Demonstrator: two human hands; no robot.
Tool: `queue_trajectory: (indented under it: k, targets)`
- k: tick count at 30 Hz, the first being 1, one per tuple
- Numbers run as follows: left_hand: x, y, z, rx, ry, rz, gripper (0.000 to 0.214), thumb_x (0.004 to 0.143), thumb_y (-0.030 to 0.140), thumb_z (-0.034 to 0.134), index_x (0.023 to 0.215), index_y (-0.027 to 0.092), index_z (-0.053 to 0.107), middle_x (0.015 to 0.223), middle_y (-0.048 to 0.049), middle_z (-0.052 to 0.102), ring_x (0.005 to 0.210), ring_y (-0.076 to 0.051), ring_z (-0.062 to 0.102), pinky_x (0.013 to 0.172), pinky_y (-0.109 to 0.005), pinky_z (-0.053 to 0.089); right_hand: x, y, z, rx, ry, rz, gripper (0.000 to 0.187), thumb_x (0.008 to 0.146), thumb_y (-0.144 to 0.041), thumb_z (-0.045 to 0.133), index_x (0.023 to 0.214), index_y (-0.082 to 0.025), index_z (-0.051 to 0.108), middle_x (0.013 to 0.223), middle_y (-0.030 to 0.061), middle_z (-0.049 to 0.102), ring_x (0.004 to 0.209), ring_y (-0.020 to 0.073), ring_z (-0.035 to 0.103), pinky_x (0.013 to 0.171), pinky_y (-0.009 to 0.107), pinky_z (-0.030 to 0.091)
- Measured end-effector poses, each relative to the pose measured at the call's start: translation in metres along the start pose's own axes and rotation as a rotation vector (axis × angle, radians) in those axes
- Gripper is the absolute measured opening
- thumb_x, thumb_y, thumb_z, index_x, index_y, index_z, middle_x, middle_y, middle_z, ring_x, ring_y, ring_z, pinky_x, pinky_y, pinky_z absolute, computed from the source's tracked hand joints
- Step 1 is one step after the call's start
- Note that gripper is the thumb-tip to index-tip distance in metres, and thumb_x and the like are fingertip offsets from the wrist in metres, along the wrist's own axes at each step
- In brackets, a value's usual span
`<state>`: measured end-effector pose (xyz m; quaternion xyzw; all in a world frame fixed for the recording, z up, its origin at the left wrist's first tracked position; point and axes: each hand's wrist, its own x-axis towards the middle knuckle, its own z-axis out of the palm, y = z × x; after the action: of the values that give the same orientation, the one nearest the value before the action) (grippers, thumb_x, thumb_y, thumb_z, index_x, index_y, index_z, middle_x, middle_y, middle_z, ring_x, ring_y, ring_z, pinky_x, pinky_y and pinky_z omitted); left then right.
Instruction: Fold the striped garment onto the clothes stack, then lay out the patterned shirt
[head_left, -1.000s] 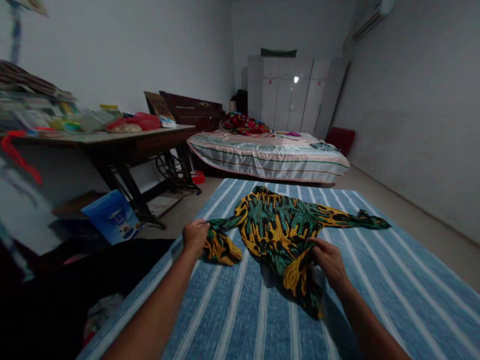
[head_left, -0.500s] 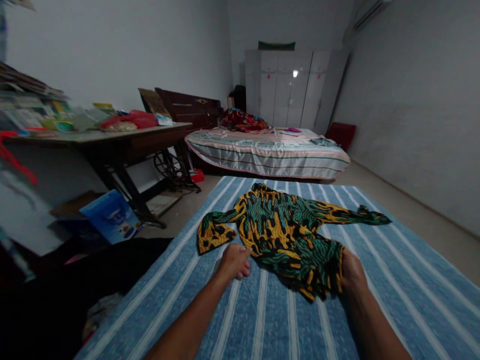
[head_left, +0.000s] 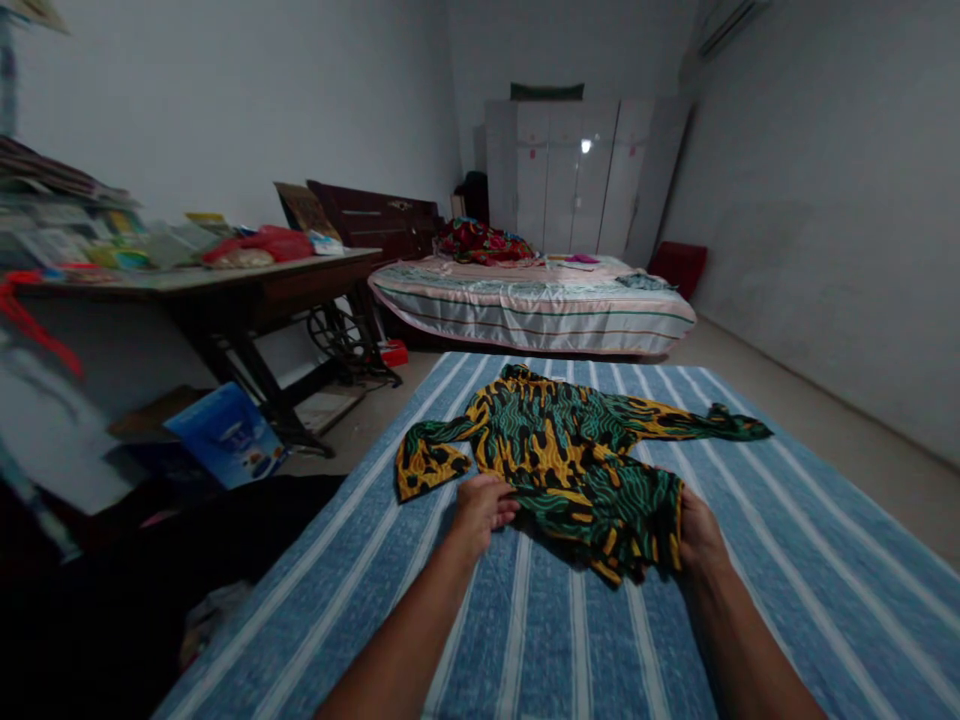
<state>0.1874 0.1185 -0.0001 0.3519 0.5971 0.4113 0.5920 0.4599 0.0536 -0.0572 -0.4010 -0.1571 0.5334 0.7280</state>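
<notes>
A long-sleeved shirt [head_left: 555, 430] patterned in green, yellow and black lies spread on a blue-and-white striped bed cover [head_left: 547, 640]. Its collar points away from me. One sleeve is bent back at the left, the other stretches out to the right. My left hand [head_left: 484, 505] is closed on the shirt's left side edge, near the bent sleeve's cuff. At the lower right corner of the hem, my right hand [head_left: 701, 530] grips the fabric, its fingertips partly hidden by the cloth. The hem between my hands hangs in loose, wavy folds.
Beyond the striped cover stands another bed [head_left: 540, 310] with a red floral blanket [head_left: 487, 242]. On the left is a sewing-machine table [head_left: 277, 268] crowded with items, and below it a blue box [head_left: 229, 435]. A pale wardrobe [head_left: 577, 180] stands at the back.
My left hand has shifted slightly right and up along the shirt's edge. My right hand keeps its hold on the hem corner, and the hem sits a little higher in view.
</notes>
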Motion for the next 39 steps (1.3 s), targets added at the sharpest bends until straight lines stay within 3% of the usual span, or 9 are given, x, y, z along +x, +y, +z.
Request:
queue_trajectory:
  k: [6, 9, 12, 17, 22, 28, 32, 39]
  targets:
    - [-0.004, 0.027, -0.06, -0.189, 0.141, 0.133, 0.015, 0.067, 0.014, 0.061, 0.08, 0.016, 0.055, 0.056, 0.0042, 0.058, 0.042, -0.007, 0.055, 0.043, -0.016, 0.042, -0.003, -0.003, 0.002, -0.041, -0.057, 0.117, 0.017, 0.071, -0.03, 0.06, 0.077, -0.018, 0.069, 0.078, 0.0072, 0.072, 0.086, 0.0274, 0.068, 0.078, 0.042, 0.055]
    - [-0.007, 0.021, -0.084, -0.213, 0.22, 0.11, 0.015, 0.067, 0.01, 0.058, 0.08, 0.014, 0.054, 0.055, 0.0025, 0.058, 0.043, -0.009, 0.056, 0.044, -0.018, 0.043, -0.003, -0.002, 0.002, -0.049, -0.082, 0.161, 0.019, 0.071, -0.032, 0.06, 0.078, -0.017, 0.07, 0.078, 0.0079, 0.072, 0.087, 0.0276, 0.068, 0.078, 0.042, 0.055]
    - [-0.013, 0.005, -0.092, -0.195, 0.22, 0.083, 0.017, 0.066, 0.012, 0.06, 0.082, 0.014, 0.055, 0.066, -0.0037, 0.065, 0.058, -0.015, 0.065, 0.05, -0.023, 0.049, -0.004, -0.001, 0.003, -0.045, -0.077, 0.175, 0.021, 0.071, -0.033, 0.06, 0.079, -0.016, 0.069, 0.078, 0.0086, 0.072, 0.087, 0.0279, 0.068, 0.078, 0.043, 0.054]
    - [-0.035, -0.01, -0.084, 0.049, 0.192, 0.178, 0.026, 0.062, 0.025, 0.065, 0.085, 0.015, 0.057, 0.076, -0.0049, 0.067, 0.073, -0.02, 0.067, 0.054, -0.025, 0.05, -0.005, -0.001, 0.005, -0.041, -0.067, 0.162, 0.023, 0.071, -0.033, 0.059, 0.082, -0.015, 0.069, 0.079, 0.0091, 0.072, 0.086, 0.0282, 0.068, 0.078, 0.043, 0.054]
    - [-0.06, 0.003, -0.074, 0.291, 0.031, 0.339, 0.026, 0.066, 0.037, 0.059, 0.082, 0.016, 0.061, 0.073, -0.0038, 0.068, 0.066, -0.018, 0.064, 0.055, -0.025, 0.048, -0.005, -0.001, 0.002, -0.009, -0.079, 0.199, 0.024, 0.072, -0.033, 0.059, 0.083, -0.015, 0.07, 0.078, 0.0087, 0.072, 0.085, 0.0276, 0.068, 0.079, 0.042, 0.054]
    - [-0.069, -0.001, -0.055, 0.887, -0.009, 0.599, 0.019, 0.076, 0.028, 0.054, 0.088, 0.018, 0.064, 0.086, -0.0042, 0.067, 0.079, -0.017, 0.062, 0.074, -0.027, 0.047, -0.006, -0.002, 0.003, 0.148, -0.082, 0.236, 0.017, 0.071, -0.023, 0.059, 0.082, -0.017, 0.071, 0.075, 0.0052, 0.073, 0.084, 0.0256, 0.069, 0.083, 0.041, 0.054]
    - [-0.068, -0.017, -0.035, 1.239, 0.021, 0.663, 0.027, 0.08, 0.027, 0.056, 0.104, 0.017, 0.062, 0.102, -0.0077, 0.063, 0.096, -0.021, 0.059, 0.082, -0.029, 0.045, -0.007, -0.003, 0.005, 0.176, -0.063, 0.244, 0.014, 0.073, -0.023, 0.06, 0.079, -0.018, 0.071, 0.075, 0.0042, 0.073, 0.082, 0.0249, 0.069, 0.083, 0.041, 0.054]
    - [-0.059, -0.018, -0.012, 1.441, 0.075, 0.637, 0.047, 0.083, 0.034, 0.056, 0.125, 0.014, 0.05, 0.111, -0.0126, 0.062, 0.105, -0.027, 0.057, 0.084, -0.033, 0.044, -0.008, -0.003, 0.005, 0.112, -0.086, 0.185, 0.017, 0.074, -0.026, 0.061, 0.085, -0.018, 0.071, 0.077, 0.0043, 0.074, 0.082, 0.0248, 0.07, 0.082, 0.041, 0.055]
